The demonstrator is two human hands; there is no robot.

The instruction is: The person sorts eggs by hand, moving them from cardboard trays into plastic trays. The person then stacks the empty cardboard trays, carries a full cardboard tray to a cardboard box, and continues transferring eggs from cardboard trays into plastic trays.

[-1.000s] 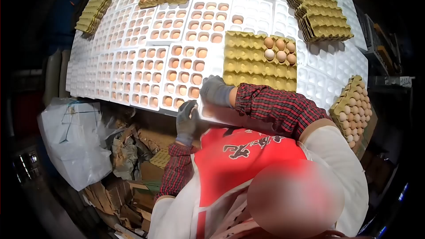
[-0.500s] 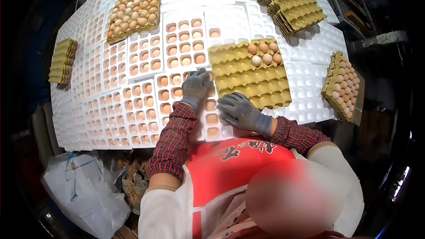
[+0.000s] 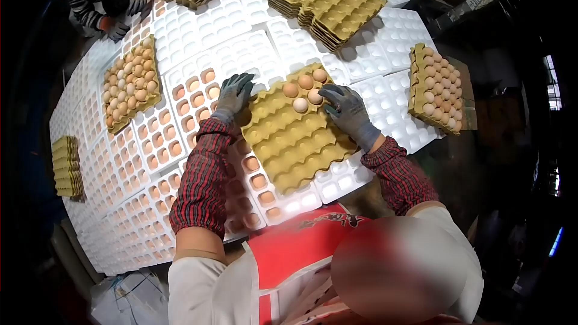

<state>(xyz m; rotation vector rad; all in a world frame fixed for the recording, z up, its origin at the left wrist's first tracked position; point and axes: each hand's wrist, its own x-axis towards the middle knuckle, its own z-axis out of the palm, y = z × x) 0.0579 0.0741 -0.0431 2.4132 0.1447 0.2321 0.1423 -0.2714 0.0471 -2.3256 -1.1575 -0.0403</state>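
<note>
A yellow egg tray [image 3: 295, 150] lies over white moulded trays, with several eggs [image 3: 300, 105] grouped at its far end. My left hand [image 3: 235, 95], in a grey glove, is at the tray's far left corner with its fingers stretched out and nothing seen in them. At the right edge, my gloved right hand [image 3: 349, 113] has its fingers curled beside the eggs; what they close on is hidden. Below my left hand, single eggs [image 3: 258, 181] sit in the cells of a white tray.
Full egg trays stand at the left [image 3: 130, 84] and right [image 3: 436, 87]. Stacked empty yellow trays [image 3: 325, 3] are at the back, another stack [image 3: 67, 167] at far left. Across the table, a co-worker's gloved hands [image 3: 138, 1] show at the upper left.
The view has shifted and turned. My left hand has moved up to the tray's far left corner, and my right hand from its left side to the eggs on the right. A co-worker's hands now show.
</note>
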